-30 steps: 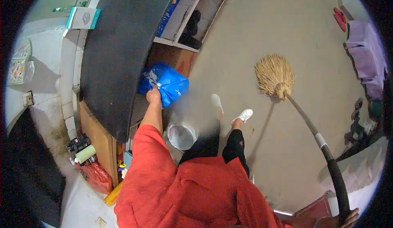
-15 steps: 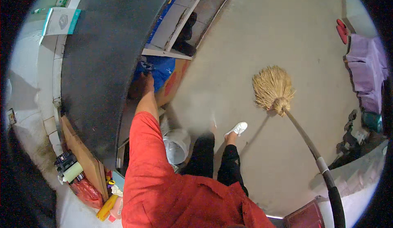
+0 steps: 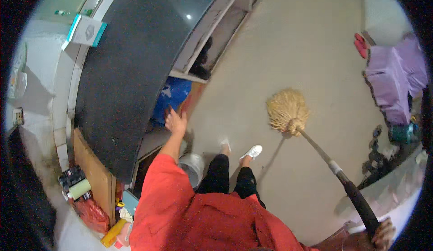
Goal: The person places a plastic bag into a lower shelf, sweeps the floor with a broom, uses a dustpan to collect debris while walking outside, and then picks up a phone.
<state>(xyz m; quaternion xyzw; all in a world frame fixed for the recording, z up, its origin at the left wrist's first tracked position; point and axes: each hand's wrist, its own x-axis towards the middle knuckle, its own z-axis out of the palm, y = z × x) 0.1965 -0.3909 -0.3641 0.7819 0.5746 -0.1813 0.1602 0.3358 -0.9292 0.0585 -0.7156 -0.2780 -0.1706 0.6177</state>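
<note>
My left hand (image 3: pixel 176 122) is open, fingers apart, just in front of a blue plastic bag (image 3: pixel 171 93). The bag sits in a lower opening under the dark counter (image 3: pixel 126 57), beside a cardboard box (image 3: pixel 194 100). My right hand (image 3: pixel 381 234), at the lower right, is closed round the black grip of a long handle (image 3: pixel 315 148). Its straw-coloured mop head (image 3: pixel 286 107) lies on the floor ahead of my feet. A whitish bucket (image 3: pixel 189 170) stands below my left hand, beside my legs.
Dark shoes (image 3: pixel 201 59) sit on a shelf. At the right are purple cloth (image 3: pixel 388 75), red slippers (image 3: pixel 360 45) and dark clutter (image 3: pixel 374 161). A wooden board (image 3: pixel 92 174), a red bag (image 3: pixel 92 215) and small items are at lower left. The floor (image 3: pixel 288 34) runs ahead.
The blue bag has gone back into the opening under the counter. My left hand has let it go and drawn slightly out, fingers apart. The mop head appears lower in the view.
</note>
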